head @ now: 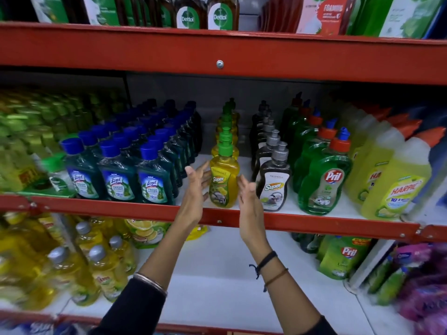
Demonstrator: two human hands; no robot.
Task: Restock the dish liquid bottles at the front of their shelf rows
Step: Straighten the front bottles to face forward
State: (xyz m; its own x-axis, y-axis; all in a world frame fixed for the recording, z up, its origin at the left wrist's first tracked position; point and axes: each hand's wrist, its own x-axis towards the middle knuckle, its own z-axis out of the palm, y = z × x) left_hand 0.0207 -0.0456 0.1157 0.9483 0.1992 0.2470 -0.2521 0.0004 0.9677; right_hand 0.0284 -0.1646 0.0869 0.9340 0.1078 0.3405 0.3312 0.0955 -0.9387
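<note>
A yellow dish liquid bottle (223, 180) with a green pump cap stands at the front of its row on the middle shelf (108, 210), several like it lined up behind. My left hand (197, 187) is just left of it, fingers spread, palm toward the bottle. My right hand (249, 193) is just right of it, also spread, between the yellow bottle and a dark bottle with a grey pump (274, 183). Neither hand grips anything. Whether the fingers touch the yellow bottle is unclear.
Blue-capped Lizol bottles (118, 175) fill the left of the shelf. Green Pril bottles (321, 180) and yellow Harpic bottles (394, 187) stand to the right. The red upper shelf beam (219, 56) hangs overhead. On the shelf below are yellow bottles (101, 269) and Pril pouches (343, 257).
</note>
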